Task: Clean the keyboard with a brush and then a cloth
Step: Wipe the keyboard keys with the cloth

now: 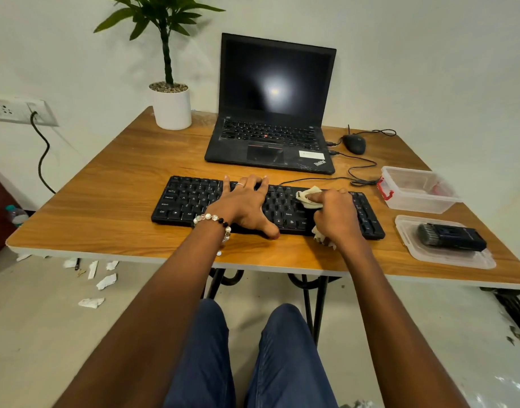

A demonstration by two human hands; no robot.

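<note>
The black keyboard (267,207) lies parallel to the near edge of the tabletop (111,201), a little right of its middle, with its cable running off toward the far right. The right hand (336,216) is closed around a cream cloth (310,197), one fingertip pushing a fold of it onto the keys right of centre, while a loose end of the cloth trails out below the palm at the keyboard's near edge. The left hand (247,201) is spread flat and wide across the middle keys, thumb hooked over the near edge, holding nothing but pinning the board down. The wiping step appears under way; to do it well, keep that brace firm, work row by row toward the right end, and refold to a clean face. The brush (451,237) rests in a lid (423,254) near the right edge, just in front of a clear plastic box (417,188). A laptop (270,142) sits toward the far edge.
</note>
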